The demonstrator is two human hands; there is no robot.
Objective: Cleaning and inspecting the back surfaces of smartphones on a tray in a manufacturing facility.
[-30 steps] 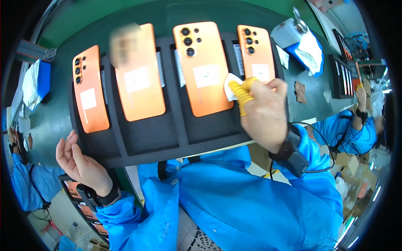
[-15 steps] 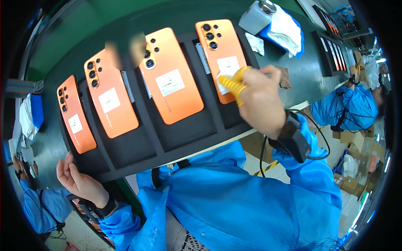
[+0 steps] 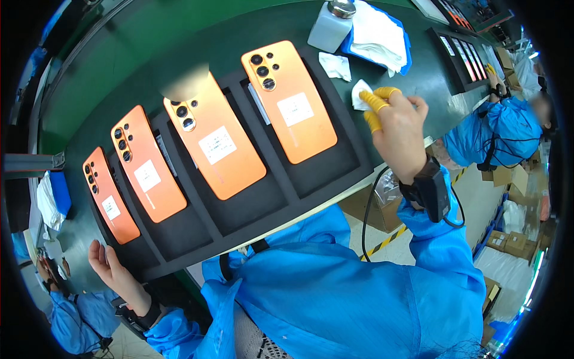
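My right hand point(image 3: 399, 130), with ribbed yellow finger cots on several fingers, pinches a small white wipe point(image 3: 361, 96) at the green tabletop, to the right of a black tray point(image 3: 230, 238). Several orange smartphones lie back side up in the tray's slots, each bearing a white label. The rightmost phone point(image 3: 293, 122) is nearest to that hand; leftward follow a second phone point(image 3: 236, 170), a third phone point(image 3: 161, 197) and a fourth phone point(image 3: 122, 221). By the tray's near left corner, my left hand point(image 3: 119, 276) holds nothing, its fingers loosely bent and apart.
Behind the tray stand a white dispenser bottle point(image 3: 330, 29) with a metal top and a blue bin point(image 3: 408, 52) of white wipes. A crumpled wipe point(image 3: 335, 66) lies before them. Co-workers in blue point(image 3: 499, 134) sit at both sides; another phone tray point(image 3: 459, 64) lies far right.
My right hand has lifted the wipe off the rightmost phone and moved right, to the tabletop. The view has shifted. My left hand stays by the tray corner.
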